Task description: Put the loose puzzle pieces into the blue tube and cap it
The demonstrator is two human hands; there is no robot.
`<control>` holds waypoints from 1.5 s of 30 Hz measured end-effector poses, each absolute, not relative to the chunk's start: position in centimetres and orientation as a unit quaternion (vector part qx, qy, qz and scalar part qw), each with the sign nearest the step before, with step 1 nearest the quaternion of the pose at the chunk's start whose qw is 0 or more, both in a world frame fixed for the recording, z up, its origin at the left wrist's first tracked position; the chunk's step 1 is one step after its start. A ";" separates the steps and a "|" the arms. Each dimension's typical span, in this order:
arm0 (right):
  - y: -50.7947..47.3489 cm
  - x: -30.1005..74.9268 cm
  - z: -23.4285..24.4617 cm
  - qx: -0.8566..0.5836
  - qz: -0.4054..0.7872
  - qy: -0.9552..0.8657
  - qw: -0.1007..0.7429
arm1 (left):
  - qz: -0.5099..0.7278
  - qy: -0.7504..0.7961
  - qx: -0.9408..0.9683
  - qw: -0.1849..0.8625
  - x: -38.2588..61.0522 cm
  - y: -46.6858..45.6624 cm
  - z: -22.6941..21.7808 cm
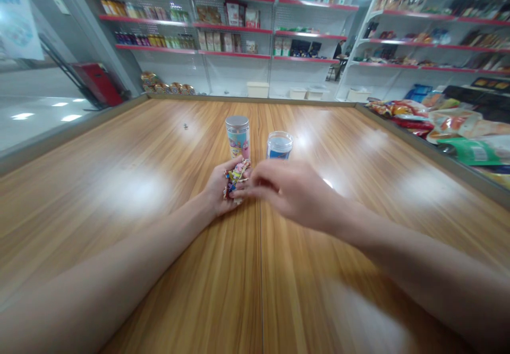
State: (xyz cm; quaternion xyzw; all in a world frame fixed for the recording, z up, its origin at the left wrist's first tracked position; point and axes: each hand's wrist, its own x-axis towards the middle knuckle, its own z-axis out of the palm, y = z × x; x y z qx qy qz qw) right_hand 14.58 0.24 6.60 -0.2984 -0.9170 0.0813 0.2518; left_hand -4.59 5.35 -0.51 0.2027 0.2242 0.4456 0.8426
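Observation:
A heap of small colourful flat pieces (236,180) rests in my left hand (218,190), which is cupped around it palm up. My right hand (297,192) reaches across from the right with its fingers curled and pinched at the heap's edge. Motion blurs its fingertips, so what they hold is unclear. Just behind my left hand stands an upright cylindrical can (238,136) with a silver lid and a cartoon print. Beyond my right hand is a clear jar (280,144) with a blue label and an uncovered rim; its lower part is hidden.
Both containers stand on a wide wooden table (119,248) with a raised grey edge. A tiny dark object (185,126) lies at the back left. Packaged snacks (454,126) are piled past the right edge. Stocked shelves (235,27) line the far wall.

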 end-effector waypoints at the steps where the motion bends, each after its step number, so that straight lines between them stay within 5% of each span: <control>1: 1.4 15.1 7.2 -0.334 0.052 -0.887 0.314 | 0.444 0.222 0.205 0.843 -4.6 5.4 -0.5; 3: 3.6 16.2 7.9 -0.387 0.001 -0.838 0.385 | 0.441 0.218 0.214 0.844 -4.5 5.3 -0.5; 8: 6.6 17.3 6.1 -0.426 -0.035 -0.819 0.384 | 0.437 0.222 0.220 0.843 -4.6 5.2 -0.3; 16: 6.1 15.5 0.0 -0.346 0.141 -0.807 0.457 | 0.445 0.214 0.209 0.844 -4.7 5.3 -0.4; 23: 3.5 15.1 -0.6 -0.212 0.181 -0.851 0.445 | 0.488 0.211 0.193 0.825 -4.9 5.7 -0.8; 37: 1.2 13.5 -1.5 -0.225 0.153 -0.844 0.461 | 0.625 0.254 0.253 0.693 -1.8 2.8 10.7; 45: 1.4 13.5 -1.6 -0.215 0.131 -0.847 0.468 | 0.674 0.341 0.345 0.558 1.0 0.5 11.6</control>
